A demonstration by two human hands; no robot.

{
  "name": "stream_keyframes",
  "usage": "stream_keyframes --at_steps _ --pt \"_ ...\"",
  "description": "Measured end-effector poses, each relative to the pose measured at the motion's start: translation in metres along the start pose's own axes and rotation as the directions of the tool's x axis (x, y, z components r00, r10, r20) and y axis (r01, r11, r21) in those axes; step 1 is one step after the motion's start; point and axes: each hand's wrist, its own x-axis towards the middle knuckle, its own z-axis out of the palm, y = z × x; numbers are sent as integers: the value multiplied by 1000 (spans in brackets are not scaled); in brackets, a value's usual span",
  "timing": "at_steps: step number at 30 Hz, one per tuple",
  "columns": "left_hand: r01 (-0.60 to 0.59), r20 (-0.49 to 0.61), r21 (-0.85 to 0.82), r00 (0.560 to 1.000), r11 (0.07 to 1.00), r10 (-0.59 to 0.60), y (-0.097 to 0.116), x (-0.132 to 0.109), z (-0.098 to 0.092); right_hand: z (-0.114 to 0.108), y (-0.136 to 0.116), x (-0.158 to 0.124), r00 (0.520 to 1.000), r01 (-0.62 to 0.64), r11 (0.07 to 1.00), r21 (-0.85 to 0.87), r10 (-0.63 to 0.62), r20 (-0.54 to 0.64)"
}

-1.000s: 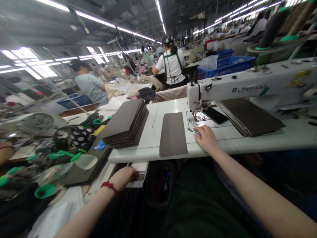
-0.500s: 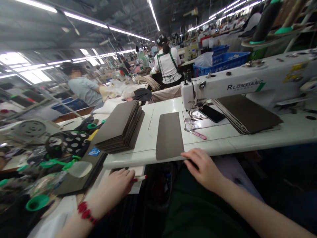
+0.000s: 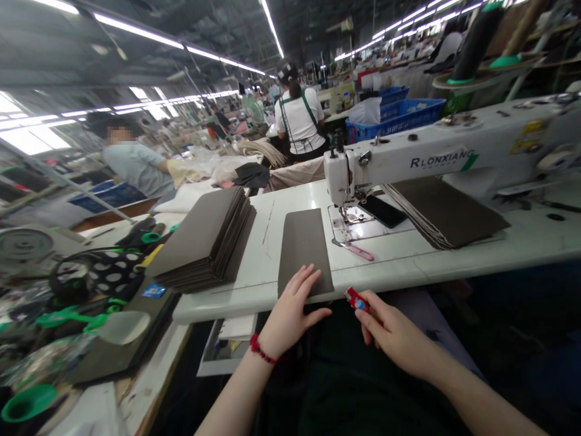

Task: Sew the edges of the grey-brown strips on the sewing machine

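Observation:
A dark grey-brown panel lies flat on the pale sewing table. My left hand rests over the panel's near edge, fingers spread, a red bracelet on its wrist. Just right of the panel, my right hand grips a red lighter-like object with a metal end and a blue patch. Beyond the hands, a pink-handled cutter lies near the sewing machine's needle area. A tall stack of similar panels stands to the left.
The white sewing machine spans the right side. Under its arm are a black phone and another panel stack. An open drawer sits below the table edge. Green cones and cloth clutter the left. Two people work further back.
My left hand has moved from the drawer area up to the panel and spread its fingers. My right hand has left the panel's corner and now holds the red object. The view has shifted slightly.

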Motion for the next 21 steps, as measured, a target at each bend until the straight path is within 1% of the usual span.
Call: stream_keyframes --at_steps 2,3,6,10,13,18,21 --pt "-77 -74 61 994 995 81 -18 9 12 -6 3 1 1000 -13 980 197 17 -16" --pt "-97 -97 99 990 990 106 -26 11 17 -6 5 2 1000 -5 965 263 12 -26" --pt "-93 -179 153 976 984 120 -42 9 21 -1 8 7 999 22 921 390 -7 -41" --pt "-26 -321 121 945 992 64 -45 2 10 12 9 20 999 -14 833 553 30 -20" --pt "13 -399 65 917 998 14 -44 2 3 21 5 37 995 -98 758 644 91 44" --pt "34 -430 -52 901 998 -53 -47 3 5 37 -4 76 953 -297 642 707 246 177" --pt "31 -435 -131 896 991 -85 -46 1 7 43 -10 96 937 -341 594 729 273 216"
